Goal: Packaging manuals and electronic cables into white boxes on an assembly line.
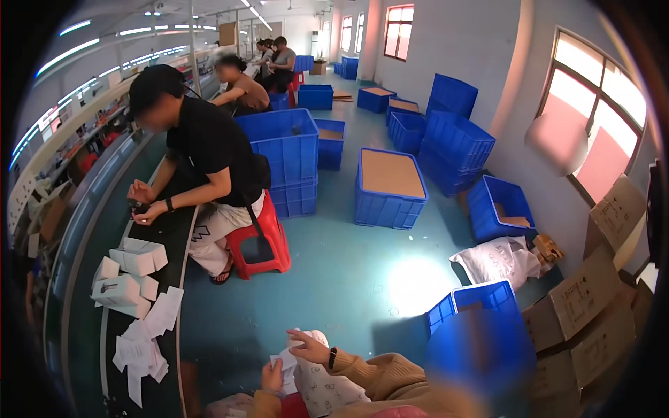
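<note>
At the lower middle of the head view, my left hand (271, 377) is closed on several white paper sheets (286, 365) above my lap. My right hand (311, 347), with a dark band on its wrist, is held over the far side of those sheets. Its fingers are stretched out and nothing shows in them; whether they touch the paper I cannot tell. To my left, a loose pile of similar white papers (145, 348) lies on the dark bench. Just beyond it stand several small white boxes (127, 291), stacked and tilted against each other.
A co-worker in black (209, 132) sits on a red stool (259, 244), handling a small dark object. Blue crates (390, 205) stand along the floor ahead. To my right are a blue crate (512, 299), a white sack (496, 261) and cardboard boxes (575, 303).
</note>
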Tool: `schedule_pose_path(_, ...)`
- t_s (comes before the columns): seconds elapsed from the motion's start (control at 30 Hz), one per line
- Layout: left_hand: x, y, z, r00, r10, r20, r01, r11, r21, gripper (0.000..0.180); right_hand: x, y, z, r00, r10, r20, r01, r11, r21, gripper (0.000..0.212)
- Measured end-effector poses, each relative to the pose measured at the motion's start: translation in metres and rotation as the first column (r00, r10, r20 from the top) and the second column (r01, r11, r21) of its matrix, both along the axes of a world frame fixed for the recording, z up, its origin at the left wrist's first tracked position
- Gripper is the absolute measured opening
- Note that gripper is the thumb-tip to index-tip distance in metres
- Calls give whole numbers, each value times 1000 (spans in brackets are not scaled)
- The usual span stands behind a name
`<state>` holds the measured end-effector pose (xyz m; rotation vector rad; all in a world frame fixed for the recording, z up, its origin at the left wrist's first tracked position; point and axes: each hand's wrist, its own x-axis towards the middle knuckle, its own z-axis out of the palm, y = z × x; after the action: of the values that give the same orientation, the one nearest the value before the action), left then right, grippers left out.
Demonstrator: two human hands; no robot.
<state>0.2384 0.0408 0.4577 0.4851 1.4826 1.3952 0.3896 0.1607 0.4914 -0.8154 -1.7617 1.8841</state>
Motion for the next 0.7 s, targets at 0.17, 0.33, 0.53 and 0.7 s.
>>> schedule_pose_path(0.17, 24, -61, 15, 998, -49, -32, 51, 997, 52, 34, -10, -42, 6, 986, 117, 116, -88, 969, -230, 19)
schedule_pose_path(0.33, 6, -89, -22, 999, -28, -37, 27, 999, -16, 38, -26, -68, 9, 969, 177, 170, -113, 936, -332, 32)
schedule_pose_path(0.53, -14, -115, -32, 945, 206, 253, -217, 976, 16, 37, -58, -89, -3, 919, 390, 54, -285, 755, -591, 48)
schedule_pose_path(0.7, -22, -130, -96, 889, 296, 348, -331, 943, 42, 39, -103, -108, -20, 883, 441, 159, -416, 894, -169, 32)
